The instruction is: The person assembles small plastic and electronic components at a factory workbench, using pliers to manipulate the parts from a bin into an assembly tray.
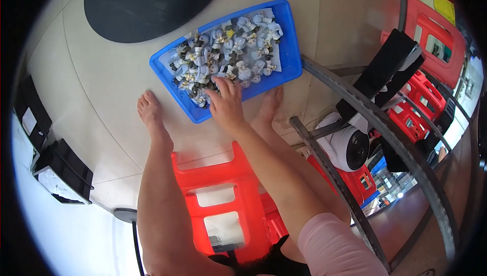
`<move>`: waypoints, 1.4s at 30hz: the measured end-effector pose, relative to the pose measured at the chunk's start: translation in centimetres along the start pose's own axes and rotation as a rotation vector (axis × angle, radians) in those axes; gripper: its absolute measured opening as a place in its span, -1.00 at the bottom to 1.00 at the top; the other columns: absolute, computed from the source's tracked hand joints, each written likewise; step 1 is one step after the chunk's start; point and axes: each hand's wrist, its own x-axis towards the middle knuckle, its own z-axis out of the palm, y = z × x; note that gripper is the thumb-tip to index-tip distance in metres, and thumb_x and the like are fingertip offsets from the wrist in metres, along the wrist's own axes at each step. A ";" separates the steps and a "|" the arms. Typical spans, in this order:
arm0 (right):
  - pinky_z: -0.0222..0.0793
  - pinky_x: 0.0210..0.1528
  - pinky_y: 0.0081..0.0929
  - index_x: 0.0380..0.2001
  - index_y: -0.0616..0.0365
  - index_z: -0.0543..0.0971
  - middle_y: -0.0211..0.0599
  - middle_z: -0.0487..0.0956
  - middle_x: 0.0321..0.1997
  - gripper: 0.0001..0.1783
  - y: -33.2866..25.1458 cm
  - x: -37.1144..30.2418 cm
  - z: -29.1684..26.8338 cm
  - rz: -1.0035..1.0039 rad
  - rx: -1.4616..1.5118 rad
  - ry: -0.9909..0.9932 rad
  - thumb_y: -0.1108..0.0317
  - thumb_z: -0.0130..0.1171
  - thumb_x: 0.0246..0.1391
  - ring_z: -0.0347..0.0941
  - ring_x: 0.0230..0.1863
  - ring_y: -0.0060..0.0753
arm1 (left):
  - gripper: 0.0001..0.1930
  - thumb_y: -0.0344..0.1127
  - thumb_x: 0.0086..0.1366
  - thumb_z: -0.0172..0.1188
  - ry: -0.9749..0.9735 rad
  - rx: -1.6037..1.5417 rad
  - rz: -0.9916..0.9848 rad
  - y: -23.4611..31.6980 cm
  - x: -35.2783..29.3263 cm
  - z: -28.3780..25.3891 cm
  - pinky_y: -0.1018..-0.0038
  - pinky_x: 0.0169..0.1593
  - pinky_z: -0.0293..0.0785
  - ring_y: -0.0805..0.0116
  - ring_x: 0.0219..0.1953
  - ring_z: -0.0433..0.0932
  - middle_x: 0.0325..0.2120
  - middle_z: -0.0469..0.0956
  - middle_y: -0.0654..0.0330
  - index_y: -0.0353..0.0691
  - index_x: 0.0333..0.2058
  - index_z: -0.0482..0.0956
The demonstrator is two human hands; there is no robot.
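My right hand [228, 104] reaches in over the near edge of a blue plastic tray [293, 68] on the floor. Its fingers are apart, and I see nothing held between them. Many small white, grey and dark figurines [234, 47] lie heaped in the tray on a white sheet. The fingertips are at the near side of the heap; whether they touch a figurine I cannot tell. One bright yellow bit [230, 33] shows among the figurines. My left hand is out of the picture.
A red plastic stool [236, 174] stands between my legs. On the right are a metal frame [401, 129], a white and black round device [345, 144] and more red stools. A black round base [147, 2] lies beyond the tray; black boxes [63, 169] stand left.
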 end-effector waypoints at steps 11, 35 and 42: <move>0.16 0.16 -0.12 -0.29 -0.12 0.64 -0.17 0.31 0.19 -0.70 8.8 3.7 -3.6 -0.149 -0.121 -0.137 0.45 0.22 -0.19 0.20 0.19 0.02 | -0.54 -0.01 0.41 -0.33 -0.040 0.071 -0.032 -0.8 0.3 -0.1 0.31 0.24 0.04 0.15 0.17 0.15 0.06 0.32 0.11 -0.23 -0.02 0.38; -0.08 0.22 0.32 -0.15 -0.07 0.54 -0.38 0.36 0.15 -0.59 2.8 5.9 -2.3 -0.386 -0.277 -0.351 0.39 0.20 -0.19 0.15 0.27 -0.31 | -0.51 0.05 0.40 -0.34 -0.058 -0.036 -0.061 -1.6 0.5 0.5 0.33 0.25 0.02 0.15 0.18 0.12 0.02 0.30 0.09 -0.26 -0.06 0.35; -0.06 0.21 0.26 -0.10 -0.10 0.51 -0.35 0.29 0.20 -0.55 4.7 2.4 -3.7 -0.245 -0.315 -0.231 0.44 0.17 -0.17 0.14 0.27 -0.24 | -0.52 0.03 0.40 -0.33 0.032 0.060 0.000 -3.3 1.7 -0.2 0.33 0.24 0.02 0.16 0.14 0.15 -0.01 0.31 0.09 -0.25 -0.04 0.35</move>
